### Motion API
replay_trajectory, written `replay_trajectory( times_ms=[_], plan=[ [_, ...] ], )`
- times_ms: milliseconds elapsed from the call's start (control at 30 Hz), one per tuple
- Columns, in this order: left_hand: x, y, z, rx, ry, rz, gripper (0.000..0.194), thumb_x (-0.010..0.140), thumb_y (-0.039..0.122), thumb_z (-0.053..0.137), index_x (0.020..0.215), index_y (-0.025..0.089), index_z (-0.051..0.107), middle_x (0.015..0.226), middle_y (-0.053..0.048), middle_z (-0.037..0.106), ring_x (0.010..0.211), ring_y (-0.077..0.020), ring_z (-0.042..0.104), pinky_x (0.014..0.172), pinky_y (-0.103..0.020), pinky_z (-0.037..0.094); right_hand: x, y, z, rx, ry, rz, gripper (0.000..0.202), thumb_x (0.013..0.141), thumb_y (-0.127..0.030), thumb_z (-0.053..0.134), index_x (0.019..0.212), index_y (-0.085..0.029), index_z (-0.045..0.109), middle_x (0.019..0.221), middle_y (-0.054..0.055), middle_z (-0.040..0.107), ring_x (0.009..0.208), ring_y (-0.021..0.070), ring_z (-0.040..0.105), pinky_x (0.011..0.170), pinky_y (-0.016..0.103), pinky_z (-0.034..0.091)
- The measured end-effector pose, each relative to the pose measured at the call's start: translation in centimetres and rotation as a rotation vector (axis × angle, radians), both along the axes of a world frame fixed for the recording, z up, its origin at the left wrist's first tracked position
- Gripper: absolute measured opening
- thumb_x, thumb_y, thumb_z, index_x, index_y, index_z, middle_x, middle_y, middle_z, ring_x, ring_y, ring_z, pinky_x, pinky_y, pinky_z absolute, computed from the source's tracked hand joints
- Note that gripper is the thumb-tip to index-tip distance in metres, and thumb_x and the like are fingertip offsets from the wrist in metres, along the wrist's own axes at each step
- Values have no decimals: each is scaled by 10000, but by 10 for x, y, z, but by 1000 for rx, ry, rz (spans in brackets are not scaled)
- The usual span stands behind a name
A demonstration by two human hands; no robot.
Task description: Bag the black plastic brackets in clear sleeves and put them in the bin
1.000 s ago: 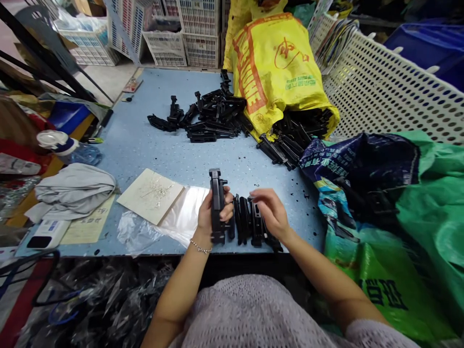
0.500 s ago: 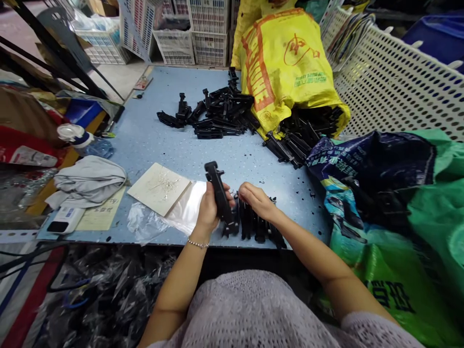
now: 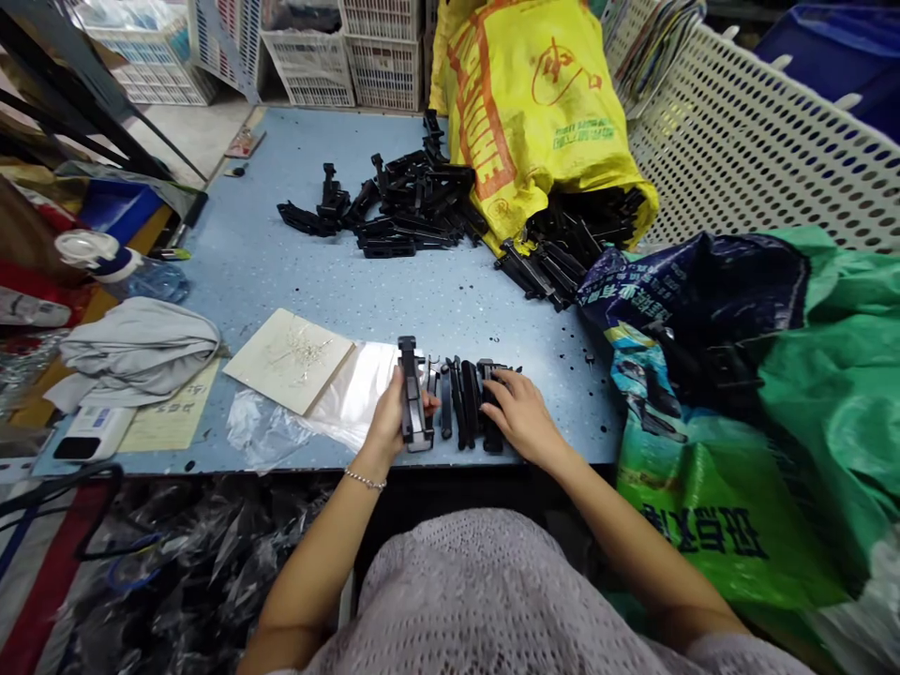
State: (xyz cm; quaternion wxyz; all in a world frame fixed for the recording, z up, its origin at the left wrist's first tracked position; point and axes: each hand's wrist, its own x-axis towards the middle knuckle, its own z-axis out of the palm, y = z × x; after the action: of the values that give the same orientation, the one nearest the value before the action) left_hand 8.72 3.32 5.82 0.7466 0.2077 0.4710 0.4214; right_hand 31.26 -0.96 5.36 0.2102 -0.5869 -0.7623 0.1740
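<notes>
Over a speckled pale-blue tabletop, I see the left hand clasping a long black plastic part between thumb and fingers, the right hand loosely spread over similar black parts.

An open lane crosses the table — between black row and pile.

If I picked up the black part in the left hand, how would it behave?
The black part is probably stiff: it looks straight in the left hand. It seems fairly light, held one-handed. Its blocky, squared end suggests sliding rather than rolling.
</notes>
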Motion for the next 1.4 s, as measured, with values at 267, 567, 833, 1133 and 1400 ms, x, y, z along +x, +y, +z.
replay_trajectory(
  times_ms=[267, 567, 833, 1133, 1400],
  plan=[
    [44, -4, -29, -2, -298, 102, 391, 906, 521, 513, 946, 155, 646, 742, -59, 692, 909, -223, 714, 877, -381, 565, 12, 9, 17, -28, 173, -96, 323, 982, -366, 437, 1190, -226, 641, 1143, 133, 660, 1095, 300, 611, 965, 501, 481],
    [35, -37, -13, 335, -53, 146, 506, 903, 620, 473, 1179, 207, 567, 1058, -73, 675, 981, -203, 658, 901, -356, 522, -59, -30, 5, -314, 597, 12, 471, 839, -432, 685, 1265, -259, 582, 1186, 95, 661, 1045, 272, 640, 899, 455, 525],
    [-49, -22, -32, 782, 1063, -130, 436, 947, 466, 477, 1251, 194, 632, 1222, -159, 574, 1143, -299, 523, 1007, -470, 408, -47, -8, 1, -422, 1023, -233, 456, 813, -480, 694, 1200, -257, 602, 1025, 59, 693, 890, 237, 678, 817, 405, 561],
    [-82, 36, -42, 498, 930, -225, 351, 890, 451, 517, 754, 159, 658, 794, -96, 648, 820, -242, 617, 766, -364, 466, -62, 6, -1, -591, 1247, -233, 350, 793, -447, 718, 1042, -210, 652, 942, 47, 693, 818, 221, 695, 787, 369, 557],
    [-91, 34, -41, 463, 829, -245, 457, 790, 613, 613, 851, 160, 607, 841, -86, 650, 766, -198, 602, 699, -320, 465, -66, 2, -3, -694, 1310, -256, 337, 774, -445, 738, 992, -195, 681, 874, 42, 701, 807, 214, 686, 761, 333, 536]
  ],
)
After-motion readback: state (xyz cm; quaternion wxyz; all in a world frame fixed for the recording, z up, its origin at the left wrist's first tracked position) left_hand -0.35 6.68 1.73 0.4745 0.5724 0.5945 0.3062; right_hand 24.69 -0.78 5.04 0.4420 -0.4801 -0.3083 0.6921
